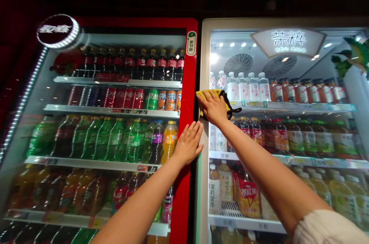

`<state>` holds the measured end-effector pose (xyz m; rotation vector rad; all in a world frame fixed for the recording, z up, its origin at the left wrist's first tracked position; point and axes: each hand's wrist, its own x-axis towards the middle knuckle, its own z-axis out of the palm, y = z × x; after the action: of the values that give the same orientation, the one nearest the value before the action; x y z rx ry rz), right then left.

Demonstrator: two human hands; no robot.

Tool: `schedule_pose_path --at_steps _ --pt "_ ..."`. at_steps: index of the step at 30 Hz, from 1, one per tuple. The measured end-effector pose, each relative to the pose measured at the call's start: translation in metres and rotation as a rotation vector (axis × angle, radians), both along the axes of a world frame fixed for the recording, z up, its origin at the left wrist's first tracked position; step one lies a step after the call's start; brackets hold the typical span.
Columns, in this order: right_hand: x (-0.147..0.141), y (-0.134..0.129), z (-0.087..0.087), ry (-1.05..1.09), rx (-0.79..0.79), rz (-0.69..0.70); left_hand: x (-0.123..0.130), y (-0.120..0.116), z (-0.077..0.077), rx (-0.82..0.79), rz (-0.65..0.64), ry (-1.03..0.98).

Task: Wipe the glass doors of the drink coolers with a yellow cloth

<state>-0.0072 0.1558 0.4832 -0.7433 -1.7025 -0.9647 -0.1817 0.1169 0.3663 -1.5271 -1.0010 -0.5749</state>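
My right hand (213, 106) presses a yellow cloth (201, 96) with a dark edge against the left frame of the pale drinks fridge (205, 59). Its fingers lie over the cloth, and a black loop dangles from the cloth's right side. Lower and to the left, my left hand (188, 142) rests flat on the right edge of the red fridge's door frame (184, 182), fingers stretched out and holding nothing. Both arms reach upward, the right one crossing in front of the pale fridge's glass.
Behind the red fridge's glass stand rows of bottles (134, 136) and cans (138, 98). Clear bottles (242, 87) and tea bottles (296, 136) line the pale fridge's shelves. A round lit sign (57, 30) juts out at the upper left. A dark gap (198, 48) separates the two fridges.
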Motion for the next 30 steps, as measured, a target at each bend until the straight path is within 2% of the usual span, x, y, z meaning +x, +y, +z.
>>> schedule_pose_path --at_steps 2,6,8,10,14,17,21,25,30 --pt "-0.006 0.001 -0.005 0.031 0.005 0.013 -0.002 0.000 -0.001 0.001 -0.005 0.006" --pt "-0.003 0.005 -0.035 -0.043 0.033 0.054 -0.004 0.000 -0.005 0.003 -0.014 0.019" --pt "0.000 0.006 -0.037 -0.073 0.040 0.058 -0.004 0.000 -0.006 0.004 -0.012 0.026" --pt "-0.001 0.005 -0.025 -0.062 0.038 0.049 -0.005 -0.001 -0.007 0.005 -0.009 0.026" --pt "-0.007 0.002 0.014 0.010 0.030 0.038 -0.006 -0.001 -0.007 0.012 -0.010 0.032" --pt "-0.007 0.003 0.022 -0.001 0.032 0.026 -0.007 0.000 -0.010 0.013 -0.020 0.027" --pt "0.004 0.006 0.003 -0.110 0.027 0.018 -0.006 0.002 -0.021 0.010 -0.042 -0.005" --pt "0.014 0.011 -0.026 -0.194 0.042 0.037 -0.003 0.001 -0.033 0.005 -0.047 -0.057" --pt "0.017 0.019 -0.063 -0.244 0.067 0.055 0.000 -0.001 -0.041 0.000 -0.029 -0.138"
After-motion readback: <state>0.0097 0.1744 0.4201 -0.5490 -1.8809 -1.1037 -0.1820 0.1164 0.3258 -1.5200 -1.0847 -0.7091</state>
